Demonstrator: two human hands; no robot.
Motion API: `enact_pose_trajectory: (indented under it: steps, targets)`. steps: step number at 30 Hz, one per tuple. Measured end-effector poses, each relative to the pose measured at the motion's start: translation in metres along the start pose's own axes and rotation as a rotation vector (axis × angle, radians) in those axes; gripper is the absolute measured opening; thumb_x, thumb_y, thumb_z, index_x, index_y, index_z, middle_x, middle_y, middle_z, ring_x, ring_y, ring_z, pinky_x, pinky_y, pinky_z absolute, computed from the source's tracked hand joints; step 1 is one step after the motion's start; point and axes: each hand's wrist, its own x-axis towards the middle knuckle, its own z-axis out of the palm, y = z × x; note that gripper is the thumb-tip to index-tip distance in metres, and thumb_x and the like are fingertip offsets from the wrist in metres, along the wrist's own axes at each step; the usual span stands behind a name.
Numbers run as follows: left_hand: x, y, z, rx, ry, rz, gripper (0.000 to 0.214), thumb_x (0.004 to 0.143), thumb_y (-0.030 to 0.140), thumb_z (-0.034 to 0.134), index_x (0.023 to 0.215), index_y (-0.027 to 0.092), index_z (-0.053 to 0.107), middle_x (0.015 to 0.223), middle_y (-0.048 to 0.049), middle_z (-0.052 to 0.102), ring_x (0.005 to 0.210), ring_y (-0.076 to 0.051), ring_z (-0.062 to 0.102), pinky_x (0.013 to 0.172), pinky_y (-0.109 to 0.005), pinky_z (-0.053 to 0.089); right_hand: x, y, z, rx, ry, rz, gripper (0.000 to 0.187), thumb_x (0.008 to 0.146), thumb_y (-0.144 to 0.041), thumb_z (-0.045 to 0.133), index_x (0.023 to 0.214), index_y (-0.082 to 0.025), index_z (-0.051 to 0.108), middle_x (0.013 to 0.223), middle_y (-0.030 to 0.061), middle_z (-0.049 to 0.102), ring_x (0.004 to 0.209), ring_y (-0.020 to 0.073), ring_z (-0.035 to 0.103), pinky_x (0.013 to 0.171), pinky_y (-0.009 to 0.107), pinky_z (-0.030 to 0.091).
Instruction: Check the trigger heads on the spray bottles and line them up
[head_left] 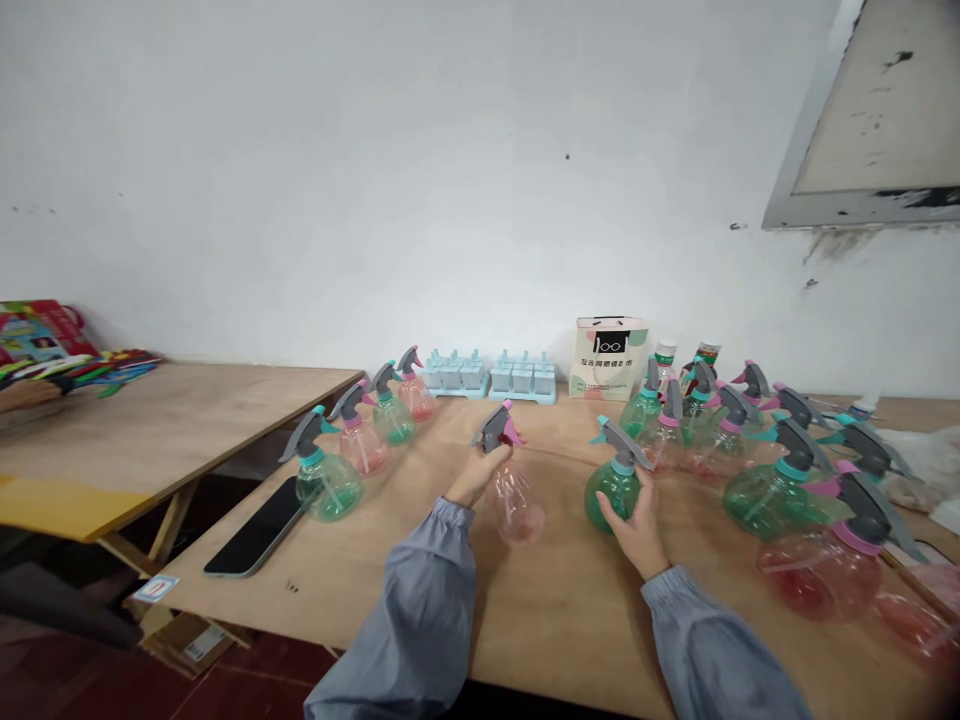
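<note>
My left hand [478,474] is closed around the neck of a clear pink spray bottle [517,505], just under its grey and pink trigger head. That bottle leans, and I cannot tell whether its base touches the table. To the right, a green spray bottle [611,490] with a grey and turquoise head is gripped at its body by my right hand [637,522], thumb in front and the other fingers partly hidden. On the left stands a row of pink and green spray bottles [330,487]. Several more spray bottles [821,570] crowd the right side.
A black phone [255,530] lies near the table's left edge. Light blue ice-pop moulds [523,379], a printed paper bag [607,360] and capped bottles [664,352] stand by the wall. Another person's hand [30,395] is over the left table [195,410].
</note>
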Motion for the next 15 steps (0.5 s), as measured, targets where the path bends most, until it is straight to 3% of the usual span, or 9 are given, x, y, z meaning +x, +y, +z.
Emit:
enact_pose_trajectory:
  steps: [2, 4, 6, 11, 13, 15]
  targets:
    - [0.004, 0.005, -0.012, 0.178, 0.014, 0.173, 0.036, 0.06, 0.016, 0.066, 0.096, 0.021, 0.068, 0.098, -0.0042, 0.068, 0.087, -0.018, 0.059, 0.081, -0.03, 0.047, 0.0, 0.0, 0.0, 0.01, -0.007, -0.003, 0.066, 0.085, -0.054, 0.062, 0.135, -0.016, 0.041, 0.123, 0.0169, 0.053, 0.117, 0.0319, 0.051, 0.104, 0.055, 0.041]
    - [0.01, 0.005, -0.029, 0.303, 0.064, 0.251, 0.046, 0.06, 0.016, 0.067, 0.106, 0.021, 0.068, 0.105, -0.0056, 0.068, 0.088, -0.018, 0.061, 0.082, -0.029, 0.048, 0.0, 0.0, -0.001, 0.023, -0.021, -0.005, 0.066, 0.085, -0.052, 0.062, 0.136, -0.016, 0.041, 0.124, 0.0169, 0.053, 0.118, 0.0315, 0.052, 0.104, 0.054, 0.041]
    - [0.018, -0.001, -0.049, 0.362, 0.172, 0.251, 0.047, 0.06, 0.018, 0.069, 0.107, 0.019, 0.067, 0.099, -0.0052, 0.069, 0.083, -0.017, 0.061, 0.078, -0.029, 0.049, 0.0, 0.0, -0.001, 0.033, -0.027, -0.006, 0.065, 0.086, -0.051, 0.062, 0.136, -0.016, 0.04, 0.125, 0.0169, 0.053, 0.118, 0.0312, 0.052, 0.104, 0.054, 0.042]
    - [0.043, -0.03, -0.091, 0.482, 0.36, 0.186, 0.027, 0.062, 0.029, 0.073, 0.086, 0.018, 0.066, 0.066, 0.0017, 0.059, 0.063, -0.015, 0.055, 0.064, -0.028, 0.047, 0.0, 0.001, -0.001, 0.038, -0.029, -0.015, 0.066, 0.086, -0.051, 0.063, 0.137, -0.016, 0.04, 0.126, 0.0165, 0.053, 0.119, 0.0306, 0.051, 0.103, 0.053, 0.043]
    - [0.05, -0.036, -0.098, 0.496, 0.382, 0.188, 0.028, 0.064, 0.034, 0.073, 0.085, 0.017, 0.064, 0.066, 0.0012, 0.059, 0.066, -0.016, 0.057, 0.067, -0.029, 0.048, 0.0, 0.001, -0.001, 0.034, -0.025, -0.016, 0.067, 0.085, -0.051, 0.064, 0.137, -0.016, 0.041, 0.126, 0.0166, 0.053, 0.119, 0.0305, 0.051, 0.102, 0.052, 0.043]
    - [0.051, -0.037, -0.1, 0.506, 0.382, 0.219, 0.038, 0.066, 0.038, 0.074, 0.095, 0.017, 0.063, 0.08, -0.0031, 0.065, 0.081, -0.019, 0.063, 0.077, -0.032, 0.051, 0.0, 0.001, -0.001, 0.031, -0.021, -0.019, 0.067, 0.085, -0.051, 0.064, 0.136, -0.016, 0.041, 0.126, 0.0165, 0.053, 0.118, 0.0304, 0.052, 0.102, 0.052, 0.043]
